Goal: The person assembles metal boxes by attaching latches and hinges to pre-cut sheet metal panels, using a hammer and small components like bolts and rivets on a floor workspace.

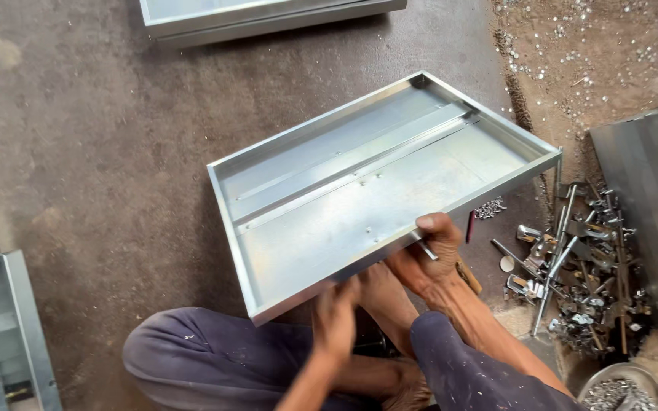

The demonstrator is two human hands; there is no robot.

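- A shallow galvanised metal tray, open side up with a folded rim and a raised rib running along its length, fills the middle of the view; it is held tilted above the person's knees, its near long edge resting in both hands.
- A dark concrete floor spreads out beyond and to the left of the hands.
- A flat grey metal sheet lies far to the right of the right hand.
- Another metal tray of the same kind sits well beyond the hands, at the top edge of the view.
- Grey metal frame pieces lie well to the left of the left hand.
- A heap of loose metal fittings, rods and brackets, sits on the floor just right of the right hand.
- A round bowl of small screws stands near the right forearm, below the heap.
- The right hand is clamped on the tray's near edge, thumb over the rim, with a short metal pin pressed against the rim under the fingers.
- The left hand, blurred, is closed on the same edge, apart from the right hand.
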